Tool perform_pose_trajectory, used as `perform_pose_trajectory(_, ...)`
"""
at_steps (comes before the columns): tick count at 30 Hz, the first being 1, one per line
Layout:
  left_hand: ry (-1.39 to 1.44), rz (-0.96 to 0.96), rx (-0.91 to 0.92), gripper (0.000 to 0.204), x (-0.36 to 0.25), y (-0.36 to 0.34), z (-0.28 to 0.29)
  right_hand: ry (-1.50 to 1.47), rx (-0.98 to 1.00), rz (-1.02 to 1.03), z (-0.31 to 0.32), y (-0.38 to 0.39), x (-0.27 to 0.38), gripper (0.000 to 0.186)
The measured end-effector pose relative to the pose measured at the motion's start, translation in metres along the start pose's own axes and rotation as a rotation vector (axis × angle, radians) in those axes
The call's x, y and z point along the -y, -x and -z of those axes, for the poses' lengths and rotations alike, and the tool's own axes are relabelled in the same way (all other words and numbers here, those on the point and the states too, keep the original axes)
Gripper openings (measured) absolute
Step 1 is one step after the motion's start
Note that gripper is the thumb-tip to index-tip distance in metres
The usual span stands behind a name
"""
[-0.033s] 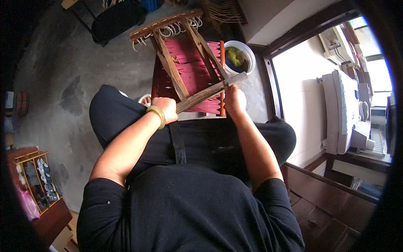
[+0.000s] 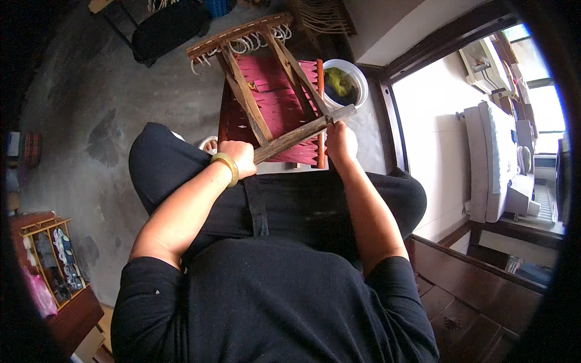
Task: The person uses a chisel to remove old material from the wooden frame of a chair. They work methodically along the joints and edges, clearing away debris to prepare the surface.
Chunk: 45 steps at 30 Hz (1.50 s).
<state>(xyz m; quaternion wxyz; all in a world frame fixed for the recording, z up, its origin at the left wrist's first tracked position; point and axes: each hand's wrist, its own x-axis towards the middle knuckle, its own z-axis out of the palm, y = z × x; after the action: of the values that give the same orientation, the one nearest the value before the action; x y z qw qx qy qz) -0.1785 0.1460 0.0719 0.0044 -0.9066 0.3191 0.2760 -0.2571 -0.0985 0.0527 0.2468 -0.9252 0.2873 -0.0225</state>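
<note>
I sit in black clothes over a wooden frame (image 2: pixel 245 91) laced with dark red woven strips (image 2: pixel 284 91); loops of pale cord hang from its far bar (image 2: pixel 242 43). My left hand (image 2: pixel 239 157), a yellow bangle (image 2: pixel 227 168) on its wrist, grips the left end of the near wooden bar (image 2: pixel 290 138). My right hand (image 2: pixel 340 142) is closed on the right end of the same bar, beside an orange-red side rail (image 2: pixel 320 109). The frame tilts up from my lap toward the floor ahead.
A white bowl (image 2: pixel 358 75) holding something green stands just right of the frame. A black bag (image 2: pixel 169 27) lies on the concrete floor (image 2: pixel 91 121) ahead. At lower left is a small wooden shelf (image 2: pixel 54 266); at right, a dark door frame (image 2: pixel 387 121) and a white appliance (image 2: pixel 490 160).
</note>
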Motion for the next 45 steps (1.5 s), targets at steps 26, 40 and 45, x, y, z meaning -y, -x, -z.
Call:
perform_pose_trajectory(26, -0.001, -0.018, -0.024, 0.033, -0.005, -0.001, -0.002, -0.204, 0.161, 0.021, -0.019, 0.022, 0.014, 0.030)
perform_pose_trajectory(40, -0.015, -0.003, -0.014, 0.037, -0.007, 0.002, -0.002, -1.072, 0.431, -0.229, 0.000, 0.029, -0.009, 0.016)
perform_pose_trajectory(45, -0.012, -0.014, -0.022, 0.036, -0.007, 0.002, -0.003, -1.084, 0.323, -0.215, 0.007, 0.027, -0.010, 0.016)
